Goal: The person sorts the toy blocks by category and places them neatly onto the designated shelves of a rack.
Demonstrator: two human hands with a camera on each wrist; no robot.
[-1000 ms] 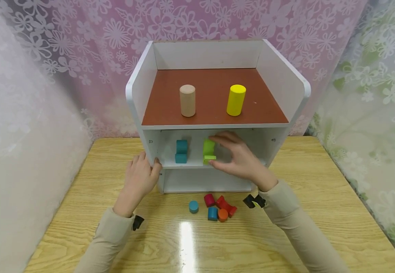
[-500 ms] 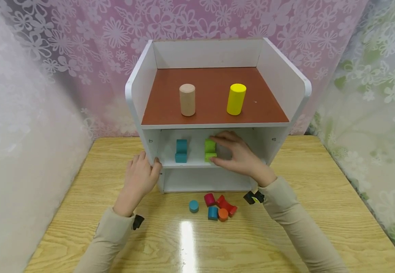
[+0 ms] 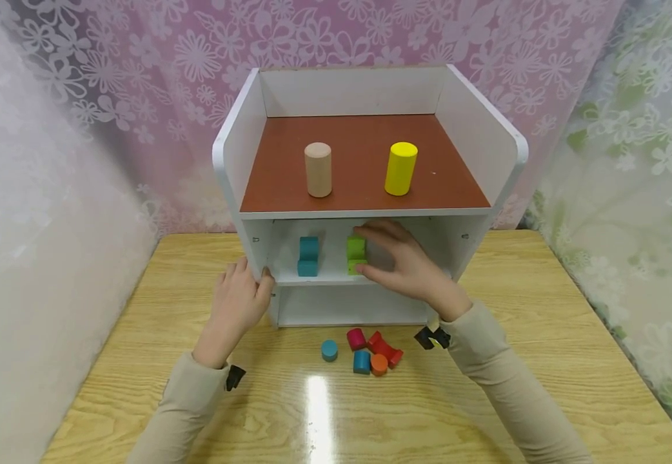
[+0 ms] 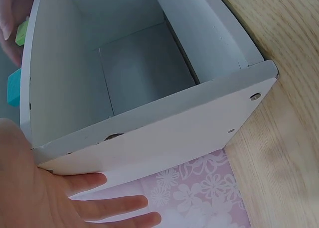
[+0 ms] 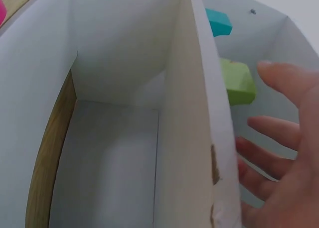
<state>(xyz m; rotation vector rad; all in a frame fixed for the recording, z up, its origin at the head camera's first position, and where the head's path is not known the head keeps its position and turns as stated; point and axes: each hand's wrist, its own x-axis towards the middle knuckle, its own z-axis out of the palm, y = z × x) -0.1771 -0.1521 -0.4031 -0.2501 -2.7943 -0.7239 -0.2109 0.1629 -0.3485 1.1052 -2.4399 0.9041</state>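
Observation:
My left hand (image 3: 237, 299) holds the left side panel of a white shelf unit (image 3: 365, 213). Its thumb lies over the front edge; in the left wrist view the fingers (image 4: 112, 206) extend along the outside. On the middle shelf stands a green arch-shaped block (image 3: 356, 248), its hollow facing forward. My right hand (image 3: 402, 264) reaches in beside it, index finger near its back end and thumb at its front. In the right wrist view, the thumb shows a small gap from the green block (image 5: 240, 82). A teal block (image 3: 308, 256) of like shape stands to its left.
On the brown top shelf stand a plain wood cylinder (image 3: 318, 171) and a yellow cylinder (image 3: 401, 169). On the table before the unit lie a light blue disc (image 3: 329, 350), a magenta block (image 3: 356, 338), a red arch (image 3: 386, 350), a blue block (image 3: 362, 362) and an orange disc (image 3: 379, 365).
The green block, slightly turned a second ago, now stands straight, set a little to the right. My right hand has stayed around it. My left hand has not moved.

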